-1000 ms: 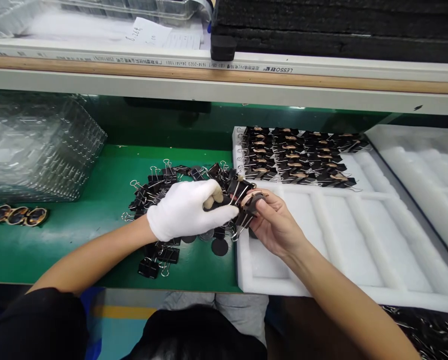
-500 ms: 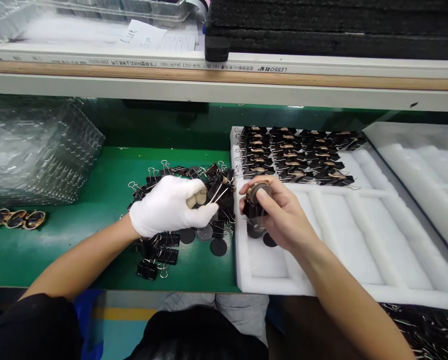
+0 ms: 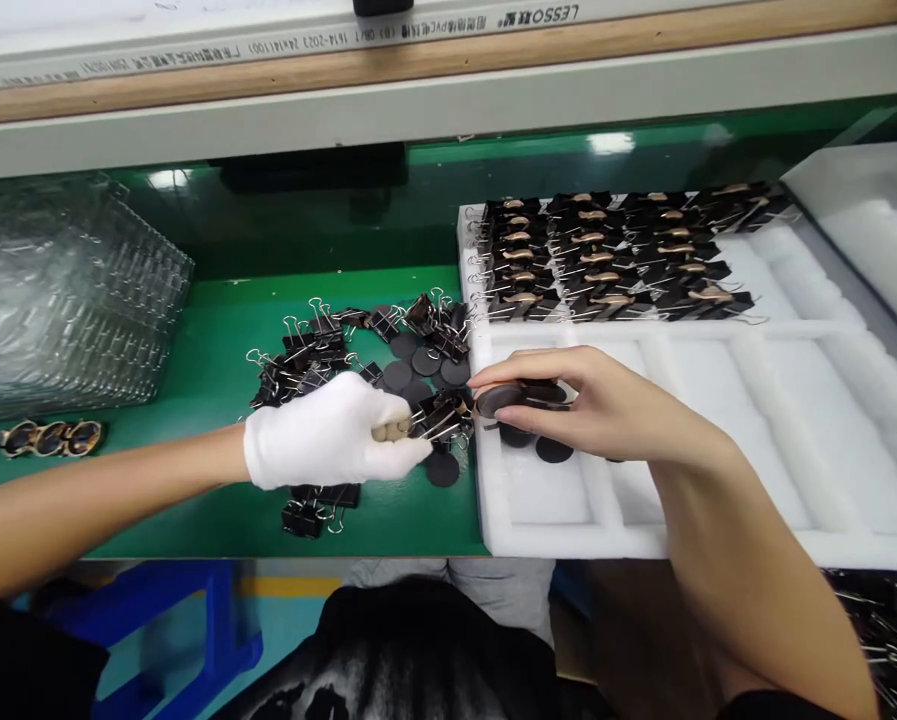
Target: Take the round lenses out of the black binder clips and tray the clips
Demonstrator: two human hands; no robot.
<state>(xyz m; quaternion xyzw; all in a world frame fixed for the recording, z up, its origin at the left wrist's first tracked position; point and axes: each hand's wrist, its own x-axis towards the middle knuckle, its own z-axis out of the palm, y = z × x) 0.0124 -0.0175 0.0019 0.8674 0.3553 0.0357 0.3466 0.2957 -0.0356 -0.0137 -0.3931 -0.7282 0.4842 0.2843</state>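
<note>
the green table [image 3: 403,530] bears the white foam tray [image 3: 545,543]; over its left edge my bare right hand [image 3: 605,405] grips a dark round piece [image 3: 502,402], and my gloved left hand [image 3: 332,430] seems to pinch a black clip [image 3: 448,408] by its wire handles. i'd best hold the piece steady, the clip square to it, squeezing both handles evenly.

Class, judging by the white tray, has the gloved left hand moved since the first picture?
Yes: the left hand has moved left, away from the left edge of the white tray, and somewhat nearer.
</note>
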